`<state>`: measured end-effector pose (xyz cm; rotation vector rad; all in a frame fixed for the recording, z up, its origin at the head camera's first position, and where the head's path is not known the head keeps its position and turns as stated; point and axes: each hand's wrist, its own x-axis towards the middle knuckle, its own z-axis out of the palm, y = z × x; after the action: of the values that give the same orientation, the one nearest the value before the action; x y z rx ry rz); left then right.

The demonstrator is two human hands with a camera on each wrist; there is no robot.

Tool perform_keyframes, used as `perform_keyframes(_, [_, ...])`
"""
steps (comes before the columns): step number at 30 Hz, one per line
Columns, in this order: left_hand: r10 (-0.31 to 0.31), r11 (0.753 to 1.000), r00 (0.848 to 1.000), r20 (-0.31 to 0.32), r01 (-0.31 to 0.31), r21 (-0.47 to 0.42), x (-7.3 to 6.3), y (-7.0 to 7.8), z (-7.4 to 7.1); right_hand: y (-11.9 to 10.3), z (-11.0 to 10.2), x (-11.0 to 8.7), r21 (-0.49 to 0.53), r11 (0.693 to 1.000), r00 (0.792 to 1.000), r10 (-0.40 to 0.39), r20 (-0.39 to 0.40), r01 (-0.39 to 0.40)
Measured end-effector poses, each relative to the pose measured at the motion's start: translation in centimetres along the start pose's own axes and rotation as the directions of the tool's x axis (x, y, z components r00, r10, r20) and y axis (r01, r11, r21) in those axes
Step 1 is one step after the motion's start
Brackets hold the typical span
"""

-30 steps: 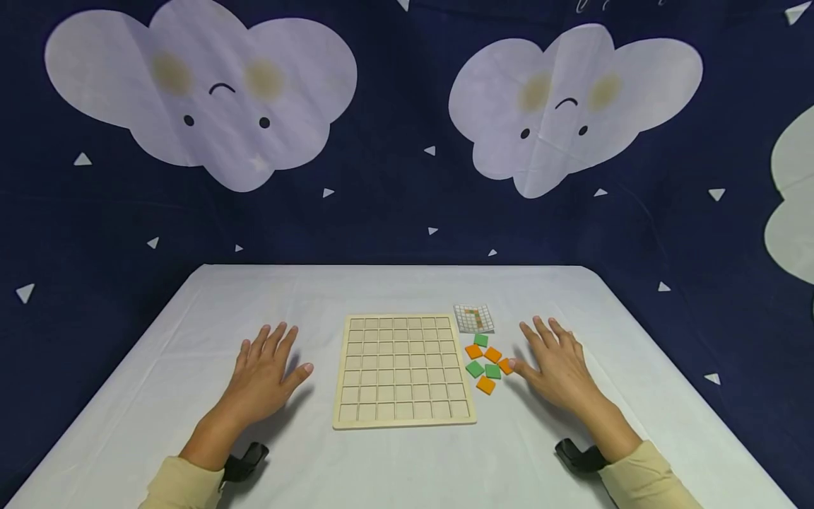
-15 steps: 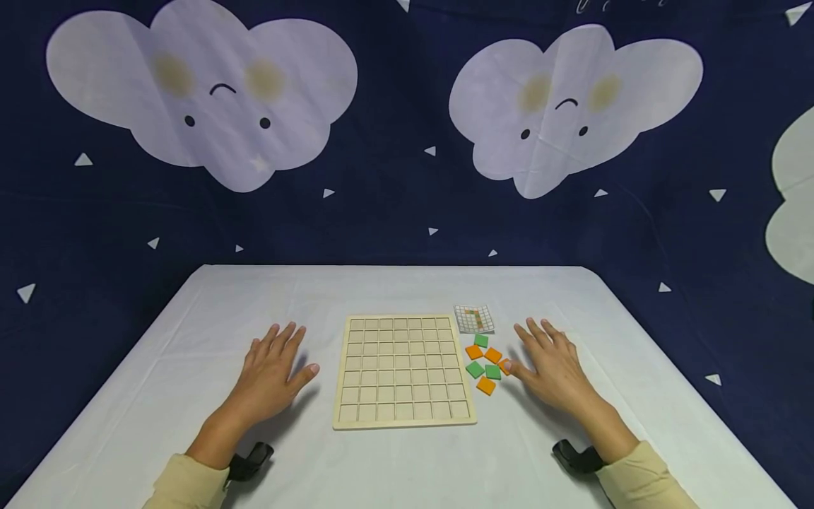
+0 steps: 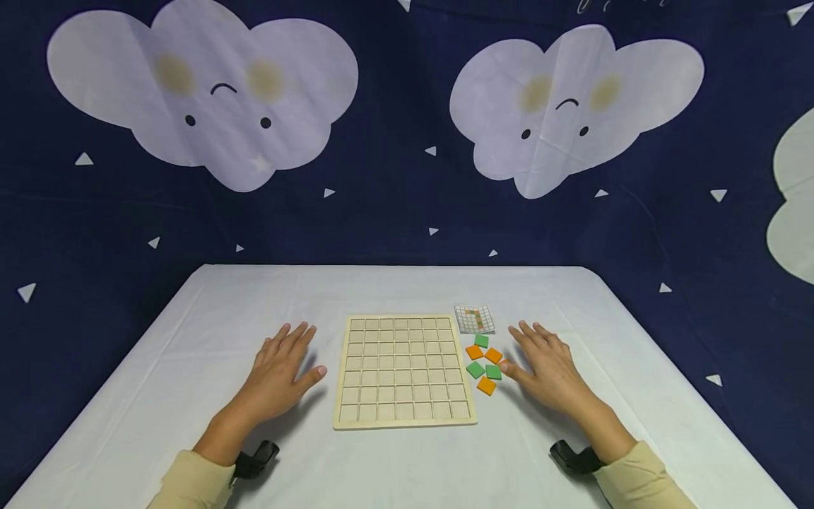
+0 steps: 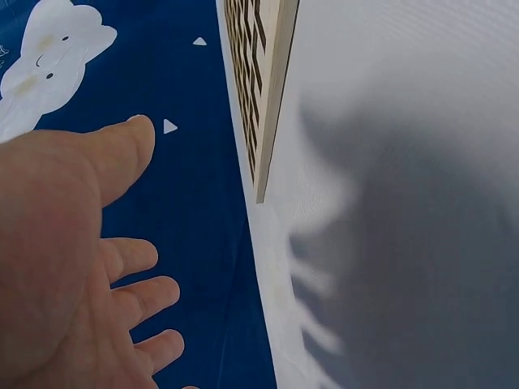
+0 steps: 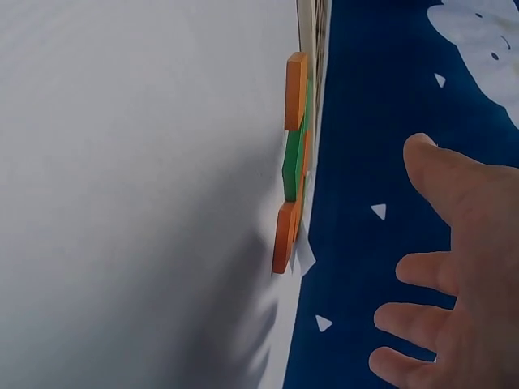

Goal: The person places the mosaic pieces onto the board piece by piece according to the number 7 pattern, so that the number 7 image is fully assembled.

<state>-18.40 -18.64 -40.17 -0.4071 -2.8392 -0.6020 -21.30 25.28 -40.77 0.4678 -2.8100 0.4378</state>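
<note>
A square wooden grid board (image 3: 405, 371) lies flat in the middle of the table, its cells bare. Along its right side several green tiles (image 3: 475, 370) and orange tiles (image 3: 486, 386) are scattered. My left hand (image 3: 276, 375) hovers left of the board with fingers spread, holding nothing. On the other side my right hand (image 3: 548, 371) hovers just right of the tiles, fingers extended, its thumb overlapping one orange tile in the head view. In the right wrist view, an orange tile (image 5: 283, 237) lies well apart from the raised fingers.
A small printed card (image 3: 473, 319) with a coloured grid pattern lies behind the tiles, by the board's far right corner. White cloth covers the table (image 3: 407, 466). A dark blue curtain with clouds (image 3: 572, 106) hangs behind the far edge.
Both hands have drifted slightly inward, the left one to the right and the right one to the left. The board, tiles and card have stayed in place.
</note>
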Motion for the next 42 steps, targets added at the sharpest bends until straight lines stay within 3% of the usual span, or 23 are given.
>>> perform_keyframes(12, [0.042, 0.999, 0.999, -0.001, -0.042, -0.034, 0.2, -0.1, 0.7, 0.3, 0.3, 0.0, 0.048, 0.999, 0.998, 0.016, 0.064, -0.019])
perform_keyframes(42, [0.085, 0.986, 0.995, 0.059, -0.075, -0.146, 1.0, -0.2, 1.4, 1.5, 0.6, 0.4, 0.123, 0.991, 0.987, 0.037, 0.154, -0.056])
